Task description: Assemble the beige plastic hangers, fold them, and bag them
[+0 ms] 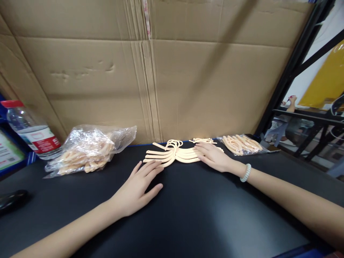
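A bundle of cream-coloured, soft-looking tubes [185, 154] lies on the black table, gathered at its middle, with strands fanning to the left and right and loops at the top. My left hand [138, 186] rests palm down with fingers spread, its fingertips at the lower left strands. On the right side of the bundle, my right hand [215, 156] lies flat over the strand ends, fingers stretched out and partly covering them. Behind it are several thinner cream strips [201, 140]. Neither hand grips anything.
A clear plastic bag of cream tubes [86, 150] lies at left, beside a red-capped water bottle [34, 132]. Another bag of tubes [242, 144] is at right. A cardboard wall [215, 79] stands behind the table. A dark object [12, 200] sits at the left edge. Another person's hand [292, 102] shows far right.
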A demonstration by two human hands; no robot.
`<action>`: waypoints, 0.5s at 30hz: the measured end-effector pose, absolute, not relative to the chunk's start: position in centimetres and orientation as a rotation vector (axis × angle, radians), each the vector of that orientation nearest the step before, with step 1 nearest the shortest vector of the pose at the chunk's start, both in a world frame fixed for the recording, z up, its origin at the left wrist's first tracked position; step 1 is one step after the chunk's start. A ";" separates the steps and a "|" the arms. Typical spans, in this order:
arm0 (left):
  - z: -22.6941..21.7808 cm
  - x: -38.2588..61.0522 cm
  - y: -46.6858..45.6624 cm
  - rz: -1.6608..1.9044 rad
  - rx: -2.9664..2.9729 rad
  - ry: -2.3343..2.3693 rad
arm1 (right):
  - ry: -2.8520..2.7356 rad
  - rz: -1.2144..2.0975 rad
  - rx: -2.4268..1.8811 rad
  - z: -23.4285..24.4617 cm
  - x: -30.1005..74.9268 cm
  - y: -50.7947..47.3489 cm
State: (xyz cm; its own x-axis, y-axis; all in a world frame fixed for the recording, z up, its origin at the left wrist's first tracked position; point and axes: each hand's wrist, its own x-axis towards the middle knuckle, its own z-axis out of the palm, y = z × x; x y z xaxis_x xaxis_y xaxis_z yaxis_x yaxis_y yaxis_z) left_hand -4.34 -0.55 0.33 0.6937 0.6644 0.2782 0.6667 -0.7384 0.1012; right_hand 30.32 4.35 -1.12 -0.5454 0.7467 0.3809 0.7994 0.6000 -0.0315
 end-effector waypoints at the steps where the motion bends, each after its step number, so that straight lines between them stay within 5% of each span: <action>1: 0.3 -4.3 -0.6 -0.487 -2.882 -1.110 | -2.437 -0.239 -1.255 -0.9 30.6 4.6; 15: 1.3 -3.9 -1.3 -0.603 -3.040 -0.743 | -2.354 -0.373 -1.370 -0.8 38.0 8.5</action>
